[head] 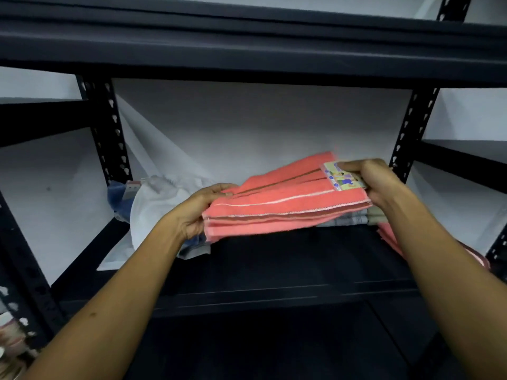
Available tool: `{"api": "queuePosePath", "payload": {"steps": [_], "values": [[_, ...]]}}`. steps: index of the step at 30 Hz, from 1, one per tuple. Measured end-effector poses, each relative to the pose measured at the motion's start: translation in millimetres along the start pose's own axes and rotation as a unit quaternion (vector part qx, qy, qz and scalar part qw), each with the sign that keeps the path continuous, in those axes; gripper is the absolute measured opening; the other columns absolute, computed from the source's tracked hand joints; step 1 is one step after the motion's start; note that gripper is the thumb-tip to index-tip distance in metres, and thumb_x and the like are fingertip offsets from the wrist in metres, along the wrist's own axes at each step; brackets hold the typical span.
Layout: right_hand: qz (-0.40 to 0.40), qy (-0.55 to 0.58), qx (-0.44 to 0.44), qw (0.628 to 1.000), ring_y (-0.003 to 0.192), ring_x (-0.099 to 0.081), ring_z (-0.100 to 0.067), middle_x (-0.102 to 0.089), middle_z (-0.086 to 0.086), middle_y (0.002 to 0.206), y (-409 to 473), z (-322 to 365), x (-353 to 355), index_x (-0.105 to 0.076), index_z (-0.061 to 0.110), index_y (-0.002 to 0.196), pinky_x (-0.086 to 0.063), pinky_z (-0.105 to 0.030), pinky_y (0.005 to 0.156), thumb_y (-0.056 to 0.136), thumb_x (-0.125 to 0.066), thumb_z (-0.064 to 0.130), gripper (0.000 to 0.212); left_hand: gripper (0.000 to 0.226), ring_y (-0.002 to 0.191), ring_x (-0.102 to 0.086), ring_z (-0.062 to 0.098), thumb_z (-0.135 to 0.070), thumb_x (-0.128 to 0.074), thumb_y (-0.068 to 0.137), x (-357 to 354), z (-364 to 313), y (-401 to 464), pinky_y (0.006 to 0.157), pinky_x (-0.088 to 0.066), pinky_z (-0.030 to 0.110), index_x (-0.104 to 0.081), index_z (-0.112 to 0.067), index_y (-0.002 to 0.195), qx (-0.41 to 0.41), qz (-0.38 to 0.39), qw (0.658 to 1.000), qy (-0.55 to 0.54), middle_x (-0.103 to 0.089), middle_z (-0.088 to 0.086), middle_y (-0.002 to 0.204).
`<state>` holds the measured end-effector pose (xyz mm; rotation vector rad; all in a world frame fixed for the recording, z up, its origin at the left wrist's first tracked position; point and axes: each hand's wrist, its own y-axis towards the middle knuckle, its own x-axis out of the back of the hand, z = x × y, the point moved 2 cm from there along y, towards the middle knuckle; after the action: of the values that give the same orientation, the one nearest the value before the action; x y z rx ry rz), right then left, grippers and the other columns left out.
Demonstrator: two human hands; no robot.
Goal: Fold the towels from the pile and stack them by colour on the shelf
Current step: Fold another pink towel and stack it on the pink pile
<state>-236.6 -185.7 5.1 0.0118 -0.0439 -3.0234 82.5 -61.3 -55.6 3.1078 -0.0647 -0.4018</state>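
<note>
A folded coral-pink towel with white stripes and a colourful paper label at its right end hangs just above the dark shelf board. My left hand grips its left edge, thumb on top. My right hand grips its right end over the label. Under the towel's right part lies a folded grey checked towel. More pink towel shows beside my right forearm. A white plastic bag with blue cloth sits at the shelf's back left, behind my left hand.
The black metal rack has slotted uprights at left and right and an upper shelf close overhead. White sheeting lines the back. Some pinkish cloth shows at the lower left edge.
</note>
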Motion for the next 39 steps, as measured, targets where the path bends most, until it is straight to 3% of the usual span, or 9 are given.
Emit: {"api": "queuePosePath", "payload": {"steps": [6, 10, 14, 17, 21, 24, 31, 34, 39], "values": [[0.063, -0.173, -0.134, 0.974, 0.058, -0.069, -0.021, -0.072, -0.011, 0.069, -2, -83, 39, -0.066, -0.001, 0.099, -0.056, -0.031, 0.059, 0.088, -0.063, 0.000, 0.011, 0.006, 0.065, -0.056, 0.015, -0.011, -0.062, 0.091, -2, 64, 2, 0.055, -0.047, 0.024, -0.065, -0.009, 0.086, 0.166, -0.032, 0.940, 0.296, -0.059, 0.009, 0.079], [0.028, -0.298, -0.096, 0.949, 0.061, -0.058, -0.022, -0.067, -0.013, 0.072, -1, -113, 54, -0.070, 0.001, 0.098, -0.047, -0.030, 0.062, 0.087, -0.066, -0.001, 0.012, 0.021, 0.061, -0.057, 0.021, -0.025, -0.064, 0.091, -11, 77, 10, 0.054, -0.053, 0.029, -0.059, -0.008, 0.079, 0.152, -0.101, 0.887, 0.423, -0.055, 0.010, 0.069], [-0.018, -0.444, -0.019, 0.896, 0.067, -0.059, -0.018, -0.069, -0.009, 0.081, -2, -119, 45, -0.071, 0.004, 0.094, -0.044, -0.025, 0.059, 0.084, -0.070, 0.007, 0.011, 0.028, 0.072, -0.058, 0.022, -0.029, -0.056, 0.092, -20, 71, 16, 0.061, -0.043, 0.031, -0.059, -0.012, 0.070, 0.024, -0.164, 0.742, 0.650, -0.058, 0.002, 0.068], [-0.047, -0.552, 0.065, 0.830, 0.082, -0.064, -0.023, -0.070, -0.006, 0.104, -6, -115, 33, -0.067, 0.015, 0.112, -0.053, -0.033, 0.077, 0.083, -0.067, 0.013, 0.029, 0.016, 0.086, -0.062, 0.022, -0.012, -0.053, 0.090, -17, 74, 16, 0.074, -0.047, 0.030, -0.068, -0.014, 0.094, -0.041, -0.182, 0.764, 0.618, -0.067, 0.002, 0.088], [0.061, -0.482, 0.198, 0.851, 0.074, -0.060, -0.004, -0.068, -0.002, 0.119, -11, -117, 9, -0.067, 0.017, 0.121, -0.044, -0.021, 0.079, 0.091, -0.064, 0.017, 0.030, 0.009, 0.072, -0.059, 0.007, -0.016, -0.068, 0.088, -4, 71, 9, 0.063, -0.041, 0.015, -0.069, -0.017, 0.096, -0.022, -0.107, 0.815, 0.569, -0.064, -0.006, 0.077], [0.153, -0.524, 0.191, 0.816, 0.112, -0.061, -0.017, -0.067, -0.001, 0.123, -7, -134, -2, -0.068, 0.019, 0.121, -0.044, -0.027, 0.098, 0.094, -0.062, 0.026, 0.028, 0.008, 0.056, -0.057, 0.006, -0.009, -0.070, 0.085, 6, 71, 5, 0.057, -0.046, 0.015, -0.069, -0.014, 0.079, 0.022, -0.111, 0.826, 0.552, -0.064, -0.003, 0.064], [0.114, -0.515, 0.192, 0.828, 0.104, -0.064, -0.022, -0.073, -0.002, 0.110, -3, -146, 3, -0.071, 0.021, 0.113, -0.050, -0.038, 0.091, 0.096, -0.058, 0.035, 0.026, 0.019, 0.055, -0.062, 0.014, 0.008, -0.053, 0.091, 17, 77, -7, 0.052, -0.054, 0.021, -0.064, -0.003, 0.101, 0.020, -0.157, 0.885, 0.438, -0.066, 0.012, 0.072], [0.085, -0.523, 0.214, 0.821, 0.097, -0.066, -0.026, -0.073, -0.004, 0.103, -6, -145, 1, -0.073, 0.020, 0.104, -0.052, -0.036, 0.082, 0.094, -0.060, 0.030, 0.019, 0.039, 0.061, -0.060, 0.013, 0.019, -0.048, 0.085, 18, 78, -12, 0.055, -0.051, 0.018, -0.063, -0.004, 0.112, 0.014, -0.110, 0.890, 0.443, -0.066, 0.011, 0.083], [0.054, -0.515, 0.294, 0.803, 0.102, -0.064, -0.029, -0.072, -0.008, 0.110, -21, -139, -23, -0.072, 0.012, 0.110, -0.051, -0.037, 0.086, 0.090, -0.063, 0.017, 0.023, 0.023, 0.069, -0.060, -0.002, -0.015, -0.079, 0.079, 12, 79, -12, 0.068, -0.044, 0.011, -0.072, -0.022, 0.100, -0.020, -0.076, 0.855, 0.513, -0.072, -0.006, 0.090]]}}
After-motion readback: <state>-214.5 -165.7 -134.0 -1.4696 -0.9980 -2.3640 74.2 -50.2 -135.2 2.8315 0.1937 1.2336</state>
